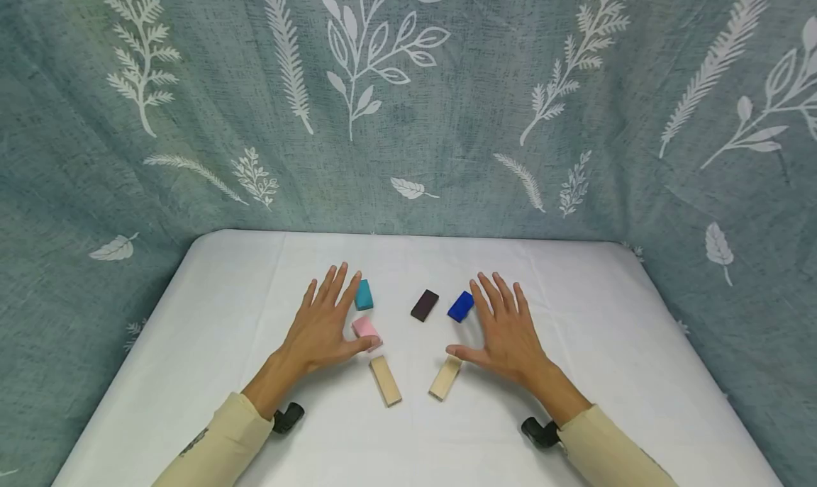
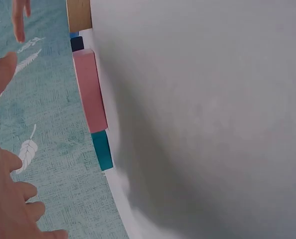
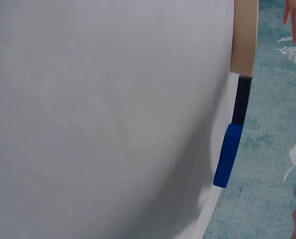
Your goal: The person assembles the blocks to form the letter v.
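My left hand point(image 1: 322, 331) is spread over the white table with its fingers straight and holds nothing. Beside its fingers lie a teal block point(image 1: 364, 295) and a pink block point(image 1: 366, 330); the thumb overlaps the pink one in the head view. Spread the same way, my right hand point(image 1: 507, 331) holds nothing. A blue block point(image 1: 460, 307) lies by its fingertips, and its thumb overlaps the top end of a plain wooden block point(image 1: 445, 378). Between the hands are a dark brown block point(image 1: 424, 305) and another plain wooden block point(image 1: 386, 381).
A white cloth covers the table point(image 1: 485, 430). Behind and around it hangs a grey-green curtain point(image 1: 459, 175) with white leaf prints. Black wrist cameras point(image 1: 288, 417) sit at both cuffs of the beige sleeves point(image 1: 217, 444).
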The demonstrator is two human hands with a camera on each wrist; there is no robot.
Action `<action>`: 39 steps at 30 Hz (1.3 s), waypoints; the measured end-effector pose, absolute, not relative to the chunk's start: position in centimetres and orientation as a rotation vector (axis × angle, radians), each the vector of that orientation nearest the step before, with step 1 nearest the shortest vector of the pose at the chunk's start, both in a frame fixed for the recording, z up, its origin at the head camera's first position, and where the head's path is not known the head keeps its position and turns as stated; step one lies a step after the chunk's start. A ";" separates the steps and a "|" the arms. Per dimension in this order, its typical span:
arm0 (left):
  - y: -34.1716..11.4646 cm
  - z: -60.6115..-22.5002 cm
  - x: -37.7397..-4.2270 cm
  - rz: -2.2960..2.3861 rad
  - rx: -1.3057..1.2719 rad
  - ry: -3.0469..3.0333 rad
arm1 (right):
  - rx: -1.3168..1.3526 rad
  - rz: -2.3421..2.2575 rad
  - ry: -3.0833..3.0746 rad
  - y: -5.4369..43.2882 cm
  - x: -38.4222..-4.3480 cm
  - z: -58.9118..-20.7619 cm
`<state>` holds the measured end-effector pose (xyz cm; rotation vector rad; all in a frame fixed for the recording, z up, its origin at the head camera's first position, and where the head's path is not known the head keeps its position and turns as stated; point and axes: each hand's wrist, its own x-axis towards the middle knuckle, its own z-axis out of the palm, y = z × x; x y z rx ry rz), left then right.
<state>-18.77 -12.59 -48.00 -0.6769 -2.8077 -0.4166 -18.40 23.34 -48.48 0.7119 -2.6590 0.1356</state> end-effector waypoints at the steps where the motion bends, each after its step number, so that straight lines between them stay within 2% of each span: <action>1: -12.5 -48.0 -18.7 -0.417 -0.679 -2.810 | 0.713 0.137 -2.662 23.3 -18.3 -48.5; 39: -11.9 -47.4 -16.4 -0.512 -0.841 -2.843 | 0.734 0.332 -2.839 22.5 -14.9 -48.5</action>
